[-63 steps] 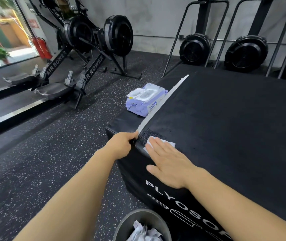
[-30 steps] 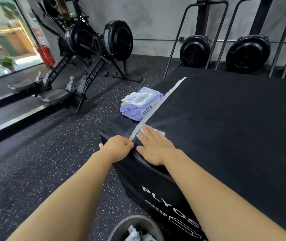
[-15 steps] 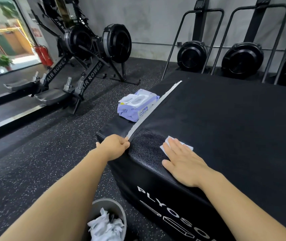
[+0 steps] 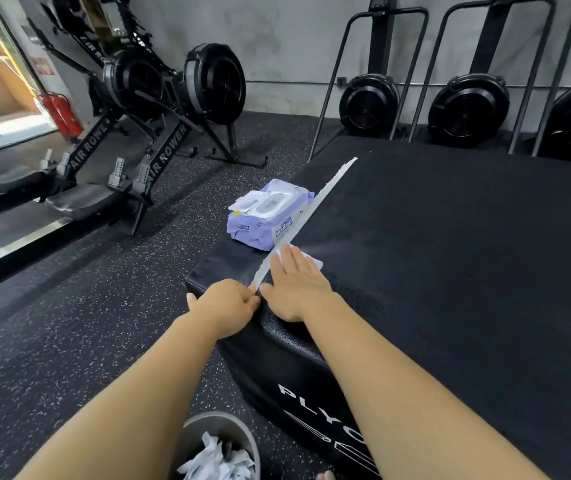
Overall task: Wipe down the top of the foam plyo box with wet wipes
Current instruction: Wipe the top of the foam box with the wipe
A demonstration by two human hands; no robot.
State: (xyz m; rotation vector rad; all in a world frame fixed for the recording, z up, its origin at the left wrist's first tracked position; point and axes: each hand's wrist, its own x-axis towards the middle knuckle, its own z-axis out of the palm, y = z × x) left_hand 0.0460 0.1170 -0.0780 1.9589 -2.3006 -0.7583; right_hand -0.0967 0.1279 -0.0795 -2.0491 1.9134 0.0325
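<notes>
The black foam plyo box [image 4: 450, 244] fills the right half of the view, and a white strip [image 4: 315, 206] runs along its left top edge. My right hand [image 4: 294, 285] lies flat with straight fingers on a white wet wipe [image 4: 313, 260], pressing it onto the box top by that strip. My left hand [image 4: 223, 303] grips the near left corner of the box, fingers curled over the edge at the strip's end. A purple pack of wet wipes [image 4: 266, 216] with its white lid flipped up lies on the lower black ledge left of the strip.
A grey bin [image 4: 239, 434] holding crumpled used wipes stands on the speckled rubber floor below my arms. Two air rowers [image 4: 159, 133] stand at the left. Fan machines [image 4: 369, 105] with black frames line the back wall. A red extinguisher [image 4: 60, 114] stands by the glass.
My right hand has slid the wipe left across the box top, back against the white strip. My left hand has kept its grip on the corner.
</notes>
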